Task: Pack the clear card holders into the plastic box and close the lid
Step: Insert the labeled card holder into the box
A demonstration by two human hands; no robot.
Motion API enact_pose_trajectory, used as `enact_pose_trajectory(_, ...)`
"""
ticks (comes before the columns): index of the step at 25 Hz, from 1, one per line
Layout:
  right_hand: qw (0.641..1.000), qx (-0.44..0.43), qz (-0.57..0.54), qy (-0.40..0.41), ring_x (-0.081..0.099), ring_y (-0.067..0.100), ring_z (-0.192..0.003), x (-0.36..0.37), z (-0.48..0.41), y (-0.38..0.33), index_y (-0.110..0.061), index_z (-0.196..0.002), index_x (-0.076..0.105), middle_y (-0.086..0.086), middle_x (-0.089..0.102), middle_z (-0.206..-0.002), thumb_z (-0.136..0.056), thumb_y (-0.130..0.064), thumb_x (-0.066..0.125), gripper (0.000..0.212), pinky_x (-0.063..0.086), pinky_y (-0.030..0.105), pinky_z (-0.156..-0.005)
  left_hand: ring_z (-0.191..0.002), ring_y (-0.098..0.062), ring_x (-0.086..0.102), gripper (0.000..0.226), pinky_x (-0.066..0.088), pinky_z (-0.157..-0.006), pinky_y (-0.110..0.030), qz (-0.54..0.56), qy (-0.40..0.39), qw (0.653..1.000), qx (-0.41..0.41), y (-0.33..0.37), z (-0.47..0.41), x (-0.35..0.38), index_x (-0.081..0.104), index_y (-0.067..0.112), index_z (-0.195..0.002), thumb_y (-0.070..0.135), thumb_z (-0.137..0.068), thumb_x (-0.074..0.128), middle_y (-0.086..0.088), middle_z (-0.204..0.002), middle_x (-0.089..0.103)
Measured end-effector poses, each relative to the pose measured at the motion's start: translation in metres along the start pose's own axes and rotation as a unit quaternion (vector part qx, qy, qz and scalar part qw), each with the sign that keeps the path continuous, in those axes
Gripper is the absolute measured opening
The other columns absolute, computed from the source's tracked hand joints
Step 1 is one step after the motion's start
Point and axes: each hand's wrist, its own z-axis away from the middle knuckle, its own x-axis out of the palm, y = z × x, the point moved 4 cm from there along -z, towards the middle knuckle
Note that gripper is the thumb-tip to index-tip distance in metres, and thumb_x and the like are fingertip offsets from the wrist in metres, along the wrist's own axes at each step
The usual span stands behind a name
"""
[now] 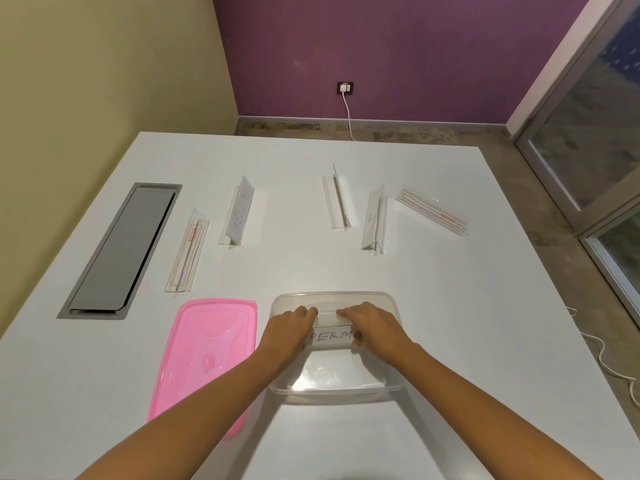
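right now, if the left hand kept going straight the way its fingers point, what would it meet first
Most likely the far wall of the plastic box, just ahead of the left hand, which grips the PERM card holder. Height is unclear; it might pass above the rim.

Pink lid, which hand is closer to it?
Left. The left hand grips the card holder beside the pink lid; the right hand grips its other end, farther across the plastic box.
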Motion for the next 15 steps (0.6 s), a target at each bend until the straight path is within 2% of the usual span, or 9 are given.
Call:
enact_pose_trajectory(1,1.0,0.005,-0.011,0.007,0.063,0.02,-0.09,0.001,0.002,0.001,-0.022,-0.125,0.056,0.007,0.066,-0.1,-0.087,-0.013,0.053,0.039,0.045,0.029,-0.072,-0.096,-0.029,0.061,0.048,0.05,-0.07,-0.038,0.003,0.001,1.0,0.002,-0.001,0.0,0.001,0.04,0.012,-0.128,0.011,-0.084,0.058,-0.009,-0.122,0.056)
enact_pose_trajectory(3,0.999,-0.024,0.037,0.016,0.058,0.023,-0.105,0.003,0.001,0.0,-0.017,-0.131,0.051,0.009,0.061,-0.117,-0.085,-0.012,0.058,0.047,0.048,0.032,-0.079,-0.101,-0.028,0.06,0.046,0.051,-0.072,-0.038,0.02,0.019,1.0,0.011,-0.002,0.0,-0.002,0.042,0.012,-0.13,0.013,-0.086,0.057,-0.008,-0.127,0.055)
enact_pose_trajectory(5,0.997,-0.039,0.07,0.02,0.051,0.024,-0.117,0.0,0.002,-0.003,-0.015,-0.134,0.049,0.006,0.056,-0.129,-0.083,-0.018,0.065,0.053,0.049,0.035,-0.085,-0.101,-0.029,0.061,0.042,0.052,-0.074,-0.038,0.067,0.093,0.993,0.04,-0.001,0.008,-0.017,0.053,0.01,-0.124,0.012,-0.083,0.061,-0.007,-0.124,0.061)
enact_pose_trajectory(7,0.994,-0.056,0.041,0.079,0.056,0.021,-0.111,-0.015,0.002,-0.011,-0.017,-0.124,0.057,0.002,0.062,-0.121,-0.084,-0.027,0.067,0.043,0.051,0.033,-0.083,-0.085,-0.028,0.067,0.023,0.054,-0.071,-0.036,0.077,0.198,0.975,0.068,0.0,0.019,-0.034,0.069,0.01,-0.098,0.01,-0.075,0.072,-0.006,-0.097,0.072)
enact_pose_trajectory(9,0.982,-0.074,0.007,0.175,0.062,0.016,-0.097,-0.037,0.001,-0.016,-0.018,-0.111,0.064,-0.003,0.068,-0.105,-0.086,-0.031,0.065,0.028,0.053,0.03,-0.075,-0.079,-0.022,0.065,0.009,0.052,-0.069,-0.035,0.079,0.27,0.959,0.035,-0.007,0.027,-0.043,0.068,0.014,-0.083,0.013,-0.076,0.074,0.0,-0.084,0.071)
enact_pose_trajectory(10,0.974,-0.066,-0.012,0.216,0.062,0.014,-0.091,-0.048,-0.003,-0.015,-0.018,-0.107,0.065,-0.003,0.069,-0.099,-0.088,-0.03,0.064,0.023,0.053,0.028,-0.072,-0.083,-0.022,0.064,0.008,0.051,-0.072,-0.036,0.109,0.278,0.955,0.003,-0.014,0.029,-0.044,0.068,0.015,-0.087,0.014,-0.08,0.07,0.0,-0.089,0.07)
enact_pose_trajectory(12,0.963,-0.014,-0.065,0.262,0.062,0.013,-0.088,-0.069,-0.016,-0.006,-0.016,-0.104,0.066,-0.002,0.069,-0.095,-0.09,-0.026,0.063,0.018,0.053,0.027,-0.072,-0.097,-0.023,0.062,0.02,0.05,-0.082,-0.036,0.194,0.257,0.944,-0.071,-0.028,0.03,-0.037,0.065,0.014,-0.107,0.016,-0.087,0.062,-0.001,-0.108,0.068)
enact_pose_trajectory(14,0.956,0.06,-0.11,0.265,0.062,0.017,-0.092,-0.081,-0.041,0.011,-0.012,-0.108,0.065,0.004,0.068,-0.1,-0.092,-0.022,0.06,0.02,0.053,0.031,-0.078,-0.109,-0.022,0.058,0.033,0.046,-0.09,-0.033,0.296,0.211,0.922,-0.137,-0.042,0.027,-0.024,0.057,0.016,-0.124,0.022,-0.092,0.056,0.0,-0.121,0.063)
enact_pose_trajectory(15,0.953,0.099,-0.123,0.258,0.062,0.021,-0.095,-0.084,-0.055,0.021,-0.009,-0.111,0.063,0.008,0.067,-0.104,-0.092,-0.021,0.058,0.023,0.052,0.032,-0.081,-0.11,-0.022,0.059,0.035,0.046,-0.089,-0.03,0.336,0.187,0.91,-0.159,-0.047,0.024,-0.02,0.055,0.018,-0.128,0.024,-0.093,0.055,-0.001,-0.121,0.063)
